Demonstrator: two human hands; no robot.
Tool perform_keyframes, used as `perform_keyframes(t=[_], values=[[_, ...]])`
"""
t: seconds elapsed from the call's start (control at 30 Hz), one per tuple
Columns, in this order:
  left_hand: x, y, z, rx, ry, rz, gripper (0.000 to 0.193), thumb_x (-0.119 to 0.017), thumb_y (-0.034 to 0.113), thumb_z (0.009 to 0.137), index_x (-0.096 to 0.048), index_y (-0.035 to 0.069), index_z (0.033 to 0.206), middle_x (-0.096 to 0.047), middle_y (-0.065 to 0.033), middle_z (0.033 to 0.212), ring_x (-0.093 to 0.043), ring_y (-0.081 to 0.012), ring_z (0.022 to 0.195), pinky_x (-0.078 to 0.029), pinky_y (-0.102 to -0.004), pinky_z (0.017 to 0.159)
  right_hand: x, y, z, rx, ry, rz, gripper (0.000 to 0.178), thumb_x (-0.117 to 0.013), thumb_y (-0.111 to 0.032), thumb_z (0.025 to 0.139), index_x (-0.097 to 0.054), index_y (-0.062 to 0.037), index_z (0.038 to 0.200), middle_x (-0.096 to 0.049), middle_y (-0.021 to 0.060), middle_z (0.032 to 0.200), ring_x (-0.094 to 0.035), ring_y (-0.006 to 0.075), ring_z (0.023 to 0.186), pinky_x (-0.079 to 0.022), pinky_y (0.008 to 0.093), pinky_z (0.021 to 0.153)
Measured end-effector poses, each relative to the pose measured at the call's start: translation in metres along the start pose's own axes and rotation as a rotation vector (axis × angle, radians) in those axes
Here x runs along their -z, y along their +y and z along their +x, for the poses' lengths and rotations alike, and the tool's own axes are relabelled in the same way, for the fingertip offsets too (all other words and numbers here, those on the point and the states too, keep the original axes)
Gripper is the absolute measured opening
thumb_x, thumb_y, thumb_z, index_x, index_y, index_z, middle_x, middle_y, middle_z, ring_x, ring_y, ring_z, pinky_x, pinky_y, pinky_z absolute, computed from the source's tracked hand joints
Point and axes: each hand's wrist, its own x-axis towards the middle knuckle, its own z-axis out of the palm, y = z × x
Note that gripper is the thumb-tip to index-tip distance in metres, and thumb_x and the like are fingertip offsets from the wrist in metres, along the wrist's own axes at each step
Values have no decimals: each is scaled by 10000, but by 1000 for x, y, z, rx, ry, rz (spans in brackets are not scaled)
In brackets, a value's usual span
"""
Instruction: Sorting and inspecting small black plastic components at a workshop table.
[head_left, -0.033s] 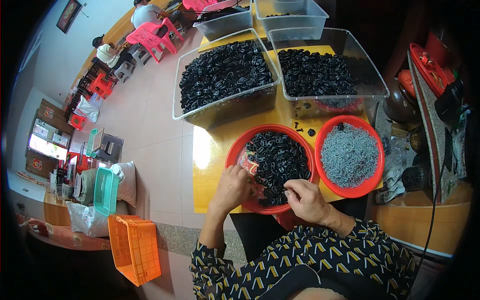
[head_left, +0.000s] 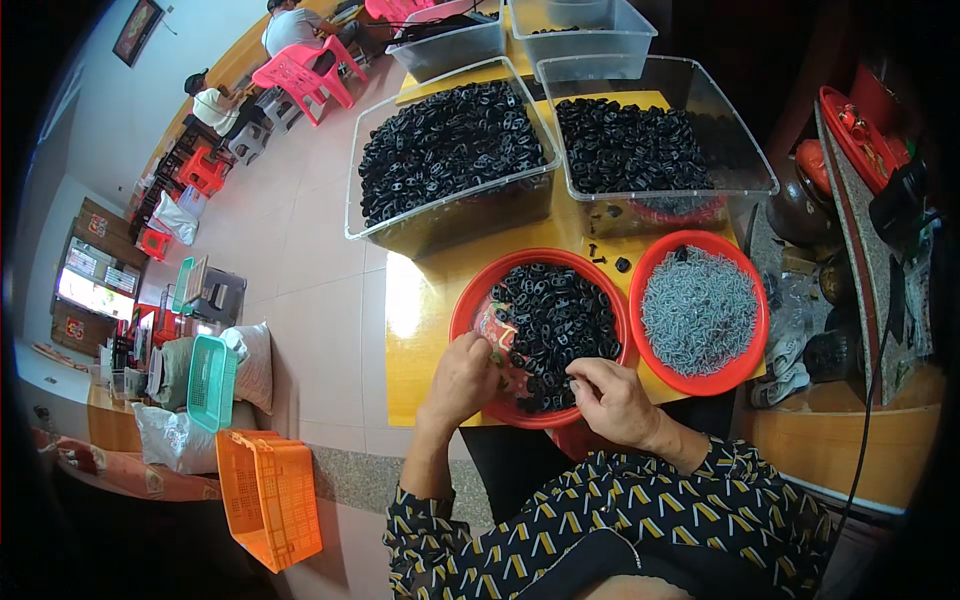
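My left hand (head_left: 460,380) is closed over the left rim of a red round basin (head_left: 465,310); its fingertips face inward and whatever they hold is hidden. At the basin's lower right, my right hand (head_left: 615,402) makes a pinch with thumb and forefinger. Something tiny may be between them, too small to name. Small black oval plastic pieces with holes (head_left: 555,315) heap up in the basin, leaving its patterned floor bare on the left. Right beside it stands a second red basin (head_left: 757,345), full of silvery screws (head_left: 698,310).
Two clear plastic bins (head_left: 450,235) (head_left: 670,205) of black pieces stand behind the basins on the yellow table (head_left: 415,365). A few loose black parts (head_left: 622,265) lie between. An orange crate (head_left: 270,500) is on the floor at left. Two people sit far off near a pink chair (head_left: 300,75).
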Motion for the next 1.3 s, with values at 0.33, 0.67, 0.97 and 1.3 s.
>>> perform_keyframes(t=[0.33,0.67,0.97,1.3], values=[[-6,39,-24,539,267,-954,152,-536,-86,764,-557,-33,905,-556,-65,793,-580,-115,717,-490,-255,614,-1,3,-2,-399,-289,530,111,-558,-30,815,-606,7,908,-595,13,792,-560,70,677,-469,210,588],[-30,80,-32,429,261,-1241,66,-573,-46,768,-577,-43,834,-580,-94,824,-555,-163,783,-442,-269,730,-4,12,-2,-800,-272,1265,147,-499,1,835,-580,-5,958,-583,40,779,-556,89,648,-472,217,579],[-35,79,-24,555,422,-1688,58,-567,-18,789,-543,-21,842,-531,-94,846,-515,-159,727,-409,-256,638,-1,9,2,-867,-253,1320,189,-523,-12,826,-541,33,1009,-576,72,795,-568,123,692,-479,232,622],[-39,79,-27,674,413,-1852,94,-556,-22,776,-548,6,866,-565,-118,823,-542,-201,730,-445,-294,642,-10,2,-1,-720,-195,745,130,-528,-119,864,-569,-5,911,-569,3,741,-529,45,615,-443,179,540]])
